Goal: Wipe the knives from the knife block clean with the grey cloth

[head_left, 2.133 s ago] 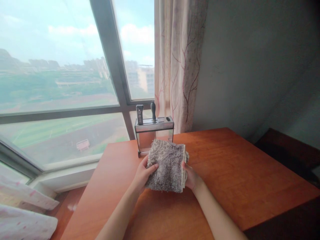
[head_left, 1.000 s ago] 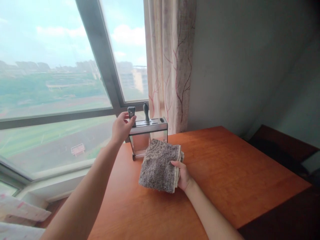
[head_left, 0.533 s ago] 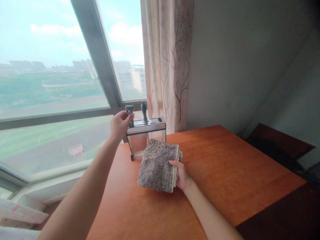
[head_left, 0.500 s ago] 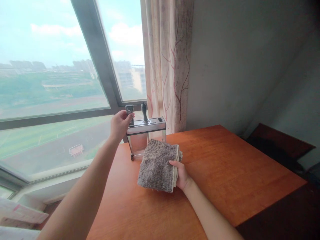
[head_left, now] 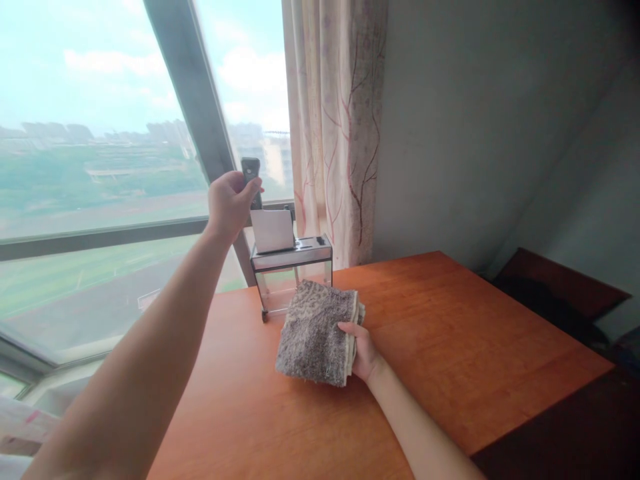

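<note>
My left hand [head_left: 231, 201] is closed around the dark grey handle of a cleaver [head_left: 273, 231]. Its broad blade stands upright, most of it above the knife block [head_left: 314, 253], with the lower edge at the slot in the top. That block has clear sides and a metallic top, and it stands on the wooden table [head_left: 425, 320]. Behind the blade, a second dark handle is almost wholly hidden. Nearer to me, my right hand [head_left: 367, 352] grips a folded grey-brown towel [head_left: 316, 333] by its right edge, thumb on top. The towel overlaps the block's lower front in view.
A window [head_left: 125, 167] with a grey frame lies behind and left of the block. Pale patterned curtains [head_left: 337, 133] hang just behind it. The grey wall [head_left: 460, 133] rises along the table's far right side.
My left hand has risen, drawing the cleaver up so that its blade now shows above the block. The right hand and towel have barely moved.
</note>
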Action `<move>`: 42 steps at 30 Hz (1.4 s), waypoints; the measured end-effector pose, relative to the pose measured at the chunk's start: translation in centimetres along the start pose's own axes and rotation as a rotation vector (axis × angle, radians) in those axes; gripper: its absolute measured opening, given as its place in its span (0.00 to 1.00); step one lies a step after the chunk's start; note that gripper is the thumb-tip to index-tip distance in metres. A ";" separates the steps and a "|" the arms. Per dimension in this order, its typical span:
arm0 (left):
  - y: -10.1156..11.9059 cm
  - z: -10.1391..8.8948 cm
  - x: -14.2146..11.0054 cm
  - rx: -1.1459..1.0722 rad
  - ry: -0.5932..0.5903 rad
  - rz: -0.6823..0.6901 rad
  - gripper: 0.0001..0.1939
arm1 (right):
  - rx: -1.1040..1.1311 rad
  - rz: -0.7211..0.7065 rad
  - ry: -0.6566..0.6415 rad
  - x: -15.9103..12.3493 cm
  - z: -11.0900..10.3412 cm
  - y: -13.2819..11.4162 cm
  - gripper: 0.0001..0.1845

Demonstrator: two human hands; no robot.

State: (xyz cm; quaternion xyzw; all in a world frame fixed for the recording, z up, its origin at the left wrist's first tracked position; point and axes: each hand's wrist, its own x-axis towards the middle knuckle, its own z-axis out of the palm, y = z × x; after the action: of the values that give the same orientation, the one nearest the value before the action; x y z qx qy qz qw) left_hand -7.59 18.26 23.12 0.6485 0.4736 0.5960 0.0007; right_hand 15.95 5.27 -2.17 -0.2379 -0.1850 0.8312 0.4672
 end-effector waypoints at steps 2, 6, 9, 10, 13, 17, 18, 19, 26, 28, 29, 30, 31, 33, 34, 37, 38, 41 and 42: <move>0.8 -0.2 1.2 0.009 -0.001 0.054 0.24 | -0.011 -0.002 0.001 0.0 0.0 0.0 0.16; 2.2 -0.5 3.3 0.016 0.018 0.118 0.27 | -0.009 0.003 -0.010 0.1 -0.2 0.1 0.16; 3.0 -0.9 4.5 0.014 0.076 0.167 0.29 | 0.009 0.000 -0.020 0.2 -0.2 0.1 0.17; 3.4 -1.1 4.7 0.015 0.109 0.180 0.29 | 0.013 0.000 -0.021 0.2 -0.3 0.1 0.17; 4.3 -1.7 5.2 0.011 0.210 0.206 0.28 | 0.015 0.003 -0.024 0.1 -0.2 0.1 0.17; 5.3 -2.3 4.1 -0.059 0.230 0.102 0.26 | 0.005 -0.005 -0.018 0.0 0.1 0.0 0.16; 5.4 -2.3 3.4 -0.094 0.215 0.055 0.25 | 0.002 -0.009 -0.014 0.0 0.2 0.0 0.16; 5.4 -2.3 2.6 -0.142 0.206 0.010 0.24 | 0.002 -0.012 -0.014 -0.1 0.3 -0.1 0.17; 3.2 -1.0 -7.6 -0.440 0.002 -0.457 0.17 | -0.008 -0.027 -0.040 -0.2 0.6 -0.8 0.19; 2.2 -0.6 -10.9 -0.494 -0.051 -0.591 0.17 | -0.035 -0.060 -0.035 -0.3 0.4 -1.2 0.18; 1.7 -0.4 -12.4 -0.526 -0.056 -0.639 0.17 | -0.049 -0.070 -0.030 -0.4 0.3 -1.3 0.18; 1.2 -0.3 -13.8 -0.556 -0.054 -0.681 0.17 | -0.062 -0.072 -0.026 -0.4 0.3 -1.5 0.18; 0.7 -0.2 -15.1 -0.584 -0.047 -0.721 0.17 | -0.073 -0.072 -0.022 -0.5 0.2 -1.6 0.18; -0.1 0.0 -17.2 -0.640 -0.043 -0.800 0.17 | -0.086 -0.092 -0.016 -0.6 0.1 -1.9 0.18; -0.5 0.1 -18.1 -0.657 -0.037 -0.833 0.17 | -0.094 -0.116 -0.007 -0.7 0.1 -1.9 0.18; -1.3 0.3 -20.2 -0.670 -0.006 -0.917 0.16 | -0.142 -0.208 0.034 -1.0 0.0 -2.2 0.19; -1.5 0.4 -20.8 -0.667 0.010 -0.932 0.16 | -0.169 -0.227 0.043 -1.1 0.1 -2.3 0.20; -2.0 0.5 -21.9 -0.659 0.050 -0.933 0.16 | -0.296 -0.307 0.062 -1.6 0.2 -2.7 0.19; -2.1 0.6 -22.2 -0.660 0.059 -0.922 0.16 | -0.355 -0.353 0.074 -1.8 0.3 -2.8 0.19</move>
State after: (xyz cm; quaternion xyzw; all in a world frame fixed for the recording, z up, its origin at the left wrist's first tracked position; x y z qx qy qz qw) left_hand -4.87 6.12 4.64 0.3229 0.4964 0.6683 0.4502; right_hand 18.54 5.08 -0.05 -0.3107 -0.3495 0.6820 0.5623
